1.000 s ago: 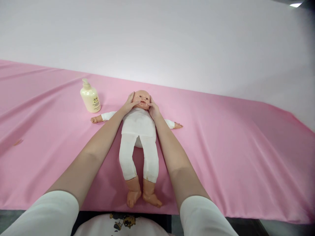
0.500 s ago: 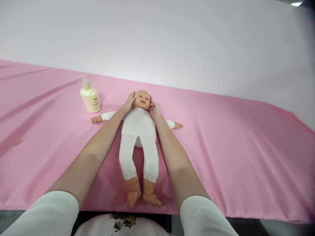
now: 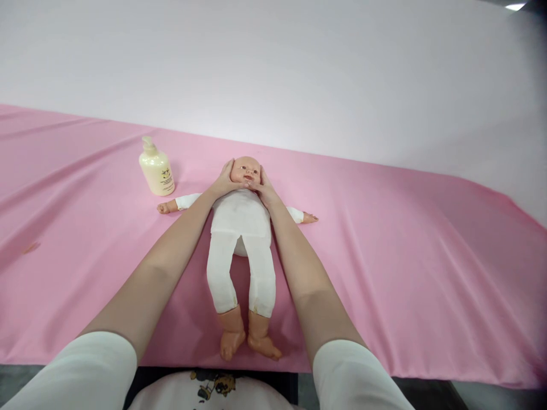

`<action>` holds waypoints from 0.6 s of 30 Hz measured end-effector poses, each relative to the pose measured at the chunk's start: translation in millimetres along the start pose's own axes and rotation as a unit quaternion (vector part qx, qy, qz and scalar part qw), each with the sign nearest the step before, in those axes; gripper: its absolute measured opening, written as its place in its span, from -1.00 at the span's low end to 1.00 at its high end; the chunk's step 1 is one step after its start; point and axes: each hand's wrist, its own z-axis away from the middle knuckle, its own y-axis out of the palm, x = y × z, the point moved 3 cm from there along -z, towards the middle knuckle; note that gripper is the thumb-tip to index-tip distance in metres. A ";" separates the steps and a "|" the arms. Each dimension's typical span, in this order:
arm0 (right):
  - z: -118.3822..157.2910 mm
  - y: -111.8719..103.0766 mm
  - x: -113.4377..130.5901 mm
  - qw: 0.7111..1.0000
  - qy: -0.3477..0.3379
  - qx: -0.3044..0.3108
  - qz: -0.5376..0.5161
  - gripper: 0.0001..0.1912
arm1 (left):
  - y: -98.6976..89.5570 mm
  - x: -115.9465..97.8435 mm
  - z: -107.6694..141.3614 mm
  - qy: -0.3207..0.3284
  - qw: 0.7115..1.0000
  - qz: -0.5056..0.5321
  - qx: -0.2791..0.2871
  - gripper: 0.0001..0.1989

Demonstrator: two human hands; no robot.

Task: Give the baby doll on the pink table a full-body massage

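A baby doll [image 3: 241, 213] with a white cloth body lies on its back, arms spread and feet toward me. Its head is cupped between my two hands. My left hand [image 3: 225, 181] lies along the left side of the head, fingers stretched up past the cheek and thumb reaching across to the chin. Mirroring it on the other side, my right hand [image 3: 264, 188] has its fingers along the cheek and its thumb at the chin. Both thumb tips come close together just below the mouth. Parts of the fingers are hidden behind the head.
A cream pump bottle [image 3: 157, 171] stands upright to the left of the doll. Under everything is a pink cloth [image 3: 405, 256] with folds, covering the table. A white wall or panel [image 3: 273, 68] rises behind it.
Both thumbs have moved inward from the sides of the head to the chin, where they nearly meet. The fingers stay along the cheeks. The doll and bottle have not moved.
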 end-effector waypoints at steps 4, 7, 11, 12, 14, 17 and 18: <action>-2.8 -4.4 -2.1 1.000 -0.007 0.006 0.026 0.56 | 0.3 4.2 -2.8 0.002 1.000 0.003 -0.002 0.41; -4.6 -6.2 -3.7 0.999 -0.012 0.021 0.028 0.56 | -0.1 5.2 -3.4 0.007 1.000 0.005 0.008 0.43; -2.5 -6.8 -2.5 0.998 -0.013 0.043 0.034 0.55 | -1.5 6.3 -3.6 0.013 1.000 0.011 0.018 0.46; -1.4 -6.9 -1.9 0.998 -0.011 0.046 0.037 0.55 | -1.8 7.1 -4.0 0.013 1.000 0.012 0.017 0.47; 0.7 -7.5 -0.9 0.998 -0.007 0.051 0.040 0.54 | -2.0 9.1 -5.1 0.013 1.000 0.018 0.018 0.46; 2.0 -9.1 -0.3 0.998 -0.004 0.052 0.044 0.52 | -2.0 11.3 -6.8 0.008 0.999 0.027 0.017 0.46; 1.8 -9.6 -0.4 0.998 -0.003 0.051 0.047 0.51 | -2.1 11.4 -7.2 0.004 0.999 0.028 0.017 0.47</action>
